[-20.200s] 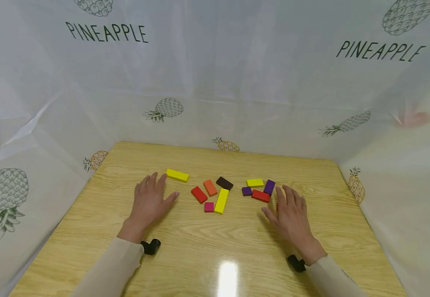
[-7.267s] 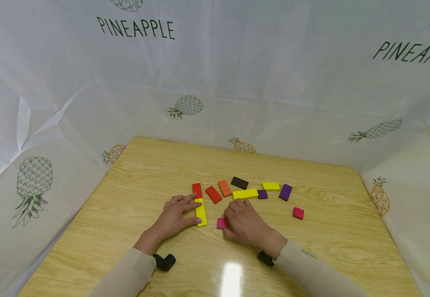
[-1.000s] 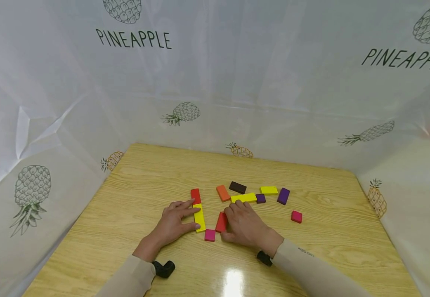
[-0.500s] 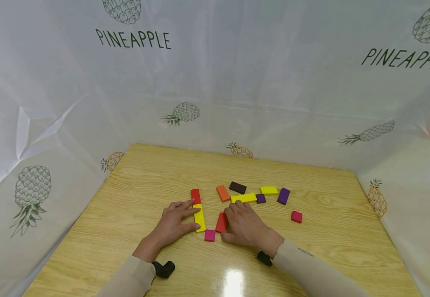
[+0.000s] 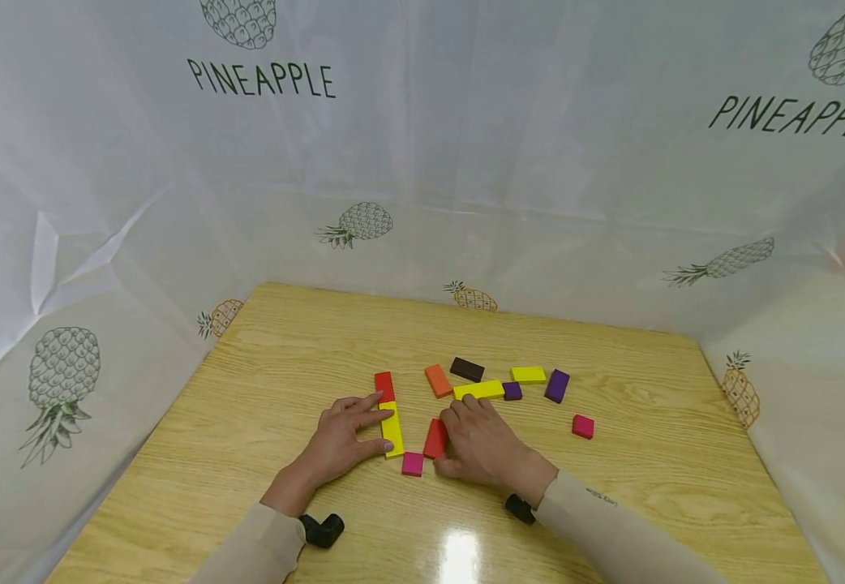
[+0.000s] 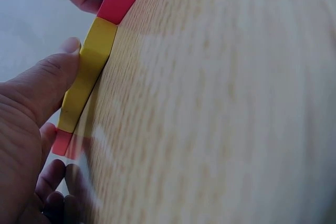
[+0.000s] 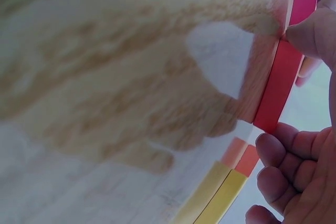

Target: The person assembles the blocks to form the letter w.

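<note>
In the head view my left hand (image 5: pixel 345 434) rests against a long yellow block (image 5: pixel 391 430), thumb near its near end. Another fingertip touches a red block (image 5: pixel 384 387) that continues the yellow one at its far end. My right hand (image 5: pixel 482 442) pinches a second red block (image 5: pixel 434 439) lengthwise, thumb at the near end and fingertips at the far end, as the right wrist view shows. Between the two rows, at the near side, lies a square magenta block (image 5: pixel 412 464), its corner close to the yellow block. The right hand covers part of its red block.
Behind the right hand lie an orange block (image 5: pixel 438 380), a dark brown block (image 5: pixel 467 370), two yellow blocks (image 5: pixel 478 390) and two purple blocks (image 5: pixel 557 386). A pinkish-red block (image 5: pixel 583 427) sits apart at right. White pineapple-print sheeting (image 5: pixel 422 203) encloses the wooden tabletop (image 5: pixel 306 324).
Since 7.3 s ago the right hand has left the magenta block beside the yellow one and brought a red block nearer. Over the last second both hands stay still.
</note>
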A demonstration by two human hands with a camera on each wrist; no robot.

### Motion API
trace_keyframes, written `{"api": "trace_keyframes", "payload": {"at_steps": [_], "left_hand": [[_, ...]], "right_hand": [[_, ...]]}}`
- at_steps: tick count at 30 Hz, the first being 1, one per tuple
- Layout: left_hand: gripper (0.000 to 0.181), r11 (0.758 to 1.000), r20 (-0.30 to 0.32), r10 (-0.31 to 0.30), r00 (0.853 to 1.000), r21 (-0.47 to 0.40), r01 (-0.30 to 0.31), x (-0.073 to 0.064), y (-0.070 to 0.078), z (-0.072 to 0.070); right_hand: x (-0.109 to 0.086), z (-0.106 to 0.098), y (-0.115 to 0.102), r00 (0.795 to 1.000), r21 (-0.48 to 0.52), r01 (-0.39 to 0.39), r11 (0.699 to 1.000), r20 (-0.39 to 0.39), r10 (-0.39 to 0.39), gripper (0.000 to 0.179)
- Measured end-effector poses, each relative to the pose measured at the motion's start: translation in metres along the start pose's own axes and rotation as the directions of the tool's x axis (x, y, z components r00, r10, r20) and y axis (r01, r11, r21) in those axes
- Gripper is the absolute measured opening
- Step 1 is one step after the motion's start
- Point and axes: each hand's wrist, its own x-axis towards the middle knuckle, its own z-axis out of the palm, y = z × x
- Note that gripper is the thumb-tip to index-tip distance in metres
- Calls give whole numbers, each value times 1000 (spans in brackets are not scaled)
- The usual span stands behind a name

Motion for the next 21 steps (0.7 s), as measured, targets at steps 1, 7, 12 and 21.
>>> {"api": "trace_keyframes", "payload": {"at_steps": [1,7,12,21], "left_hand": [[56,1000,0,-1,1000,-1,1,0,0,0],[56,1000,3,-8,1000,2,8,0,-1,0],[56,1000,3,-6,1000,-2,6,0,-1,0],[56,1000,7,0,1000,-5,1,1,-2,1]], "right_hand": [[0,0,0,1000,1,1,1000,-3,-1,49],[0,0,1,1000,17,-4,1000,3,4,52],[0,-3,6,999,83,-25,996,21,24,57],[7,-11,35,997,108,-76,991,-24,79,57]]}}
